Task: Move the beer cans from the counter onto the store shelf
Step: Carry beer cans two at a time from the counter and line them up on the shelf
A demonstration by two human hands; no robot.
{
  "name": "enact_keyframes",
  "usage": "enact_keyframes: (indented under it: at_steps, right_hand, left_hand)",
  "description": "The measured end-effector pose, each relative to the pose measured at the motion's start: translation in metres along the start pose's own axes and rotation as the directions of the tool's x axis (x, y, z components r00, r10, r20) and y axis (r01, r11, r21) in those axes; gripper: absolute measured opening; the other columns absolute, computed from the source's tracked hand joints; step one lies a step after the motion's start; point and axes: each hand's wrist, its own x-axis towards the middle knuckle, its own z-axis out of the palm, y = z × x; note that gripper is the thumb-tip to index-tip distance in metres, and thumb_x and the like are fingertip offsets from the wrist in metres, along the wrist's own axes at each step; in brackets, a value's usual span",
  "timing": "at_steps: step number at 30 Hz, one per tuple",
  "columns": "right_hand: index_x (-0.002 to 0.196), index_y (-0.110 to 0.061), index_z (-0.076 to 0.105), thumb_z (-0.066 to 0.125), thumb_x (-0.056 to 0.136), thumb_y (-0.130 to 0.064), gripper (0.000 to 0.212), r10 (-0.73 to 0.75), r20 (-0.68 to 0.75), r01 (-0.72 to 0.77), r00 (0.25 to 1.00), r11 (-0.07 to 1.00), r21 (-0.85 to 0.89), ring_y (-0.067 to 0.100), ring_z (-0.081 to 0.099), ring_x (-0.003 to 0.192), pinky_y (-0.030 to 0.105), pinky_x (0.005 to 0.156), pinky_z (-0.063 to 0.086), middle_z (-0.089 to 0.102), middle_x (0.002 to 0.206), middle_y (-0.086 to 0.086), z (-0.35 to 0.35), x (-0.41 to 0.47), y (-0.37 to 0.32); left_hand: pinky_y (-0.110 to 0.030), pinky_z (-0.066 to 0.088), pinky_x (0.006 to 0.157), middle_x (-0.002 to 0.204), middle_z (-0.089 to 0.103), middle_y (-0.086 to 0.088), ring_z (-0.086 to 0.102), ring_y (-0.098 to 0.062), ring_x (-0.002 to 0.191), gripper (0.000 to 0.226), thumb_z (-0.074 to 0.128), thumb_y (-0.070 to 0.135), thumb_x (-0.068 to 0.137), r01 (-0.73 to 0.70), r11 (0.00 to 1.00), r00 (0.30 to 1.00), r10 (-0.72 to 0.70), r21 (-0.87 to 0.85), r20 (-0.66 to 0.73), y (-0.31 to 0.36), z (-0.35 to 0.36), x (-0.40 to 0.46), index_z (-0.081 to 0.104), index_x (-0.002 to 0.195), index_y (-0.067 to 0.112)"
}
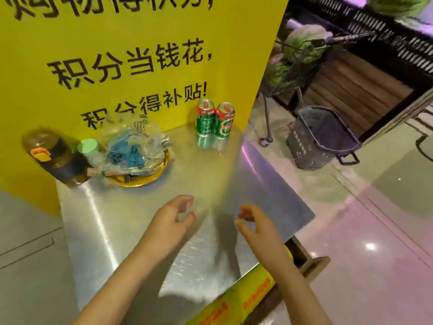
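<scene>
I see two green-and-red aluminium beer cans (215,118) standing upright and touching each other at the far edge of the brushed steel counter (210,174), against the yellow printed sign (140,55). My left hand (174,218) and right hand (254,221) hover over the near counter, fingers loosely curled, holding nothing. A dark shopping basket (323,137) sits on the floor to the right.

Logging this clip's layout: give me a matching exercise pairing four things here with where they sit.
Things:
1. beer cans
2. brown bottle
3. gold plate
4. grey basket

Places:
A. on the floor, right of the counter
B. counter's far left corner
C. upright by the yellow sign, far right
D. beside the bottle, under plastic bags

Pairs: 1-C, 2-B, 3-D, 4-A
</scene>
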Motion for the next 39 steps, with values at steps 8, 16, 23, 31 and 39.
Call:
enact_keyframes:
  at_steps: [8,16,23,31,39]
  right_hand:
    - [0.128,-0.01,0.043,0.067,0.086,-0.016,0.048,-0.013,0.043,0.009,0.999,0.995,0.096,0.0,0.052,0.086,-0.001,0.068,0.038,0.052,0.111,0.003,-0.031,0.179,0.043]
    - [0.142,-0.016,0.029,0.08,0.062,-0.044,0.099,-0.123,-0.012,0.123,0.992,0.978,0.168,0.017,0.052,0.12,0.041,0.103,0.044,0.051,0.132,-0.002,-0.001,0.314,0.028]
    - [0.142,-0.02,0.031,0.087,0.061,-0.031,0.1,-0.197,-0.117,0.223,0.973,0.935,0.276,0.01,0.055,0.116,0.003,0.087,0.041,0.055,0.132,-0.001,0.02,0.371,0.006]
    - [0.133,-0.025,0.042,0.083,0.066,-0.035,0.08,-0.159,-0.167,0.202,0.973,0.94,0.277,0.001,0.057,0.109,0.012,0.089,0.044,0.061,0.122,-0.012,0.031,0.377,0.018]
    - [0.122,-0.02,0.049,0.084,0.065,-0.031,0.068,-0.146,-0.195,0.188,0.97,0.958,0.218,-0.001,0.056,0.097,-0.002,0.073,0.036,0.061,0.108,-0.014,0.03,0.38,0.018]
  left_hand:
    - [-0.026,0.041,0.088,0.111,0.059,-0.001,0.059,-0.02,0.103,0.019,0.061,0.014,0.089,0.217,0.967,0.956,-0.239,-0.134,-0.172,0.004,0.045,0.135,0.055,0.107,0.013]
    - [-0.028,0.042,0.088,0.124,0.055,-0.012,0.053,-0.023,0.111,0.049,0.061,0.016,0.088,0.286,0.947,0.904,-0.318,-0.147,-0.286,0.01,0.055,0.238,0.043,0.133,0.007]
    - [-0.022,0.035,0.087,0.138,0.045,-0.012,0.047,-0.018,0.118,0.066,0.067,0.011,0.084,0.23,0.956,0.907,-0.278,-0.18,-0.316,0.004,0.04,0.293,0.033,0.14,0.008]
    - [0.003,0.036,0.08,0.122,0.052,0.007,0.048,0.021,0.101,0.077,0.073,-0.005,0.073,-0.051,0.976,0.972,0.0,-0.211,-0.235,0.012,0.034,0.329,0.034,0.138,0.012]
    - [-0.008,0.043,0.083,0.114,0.062,0.008,0.056,0.005,0.103,0.069,0.082,0.01,0.067,-0.03,0.969,0.935,-0.06,-0.245,-0.35,0.007,0.038,0.332,0.049,0.126,0.018]
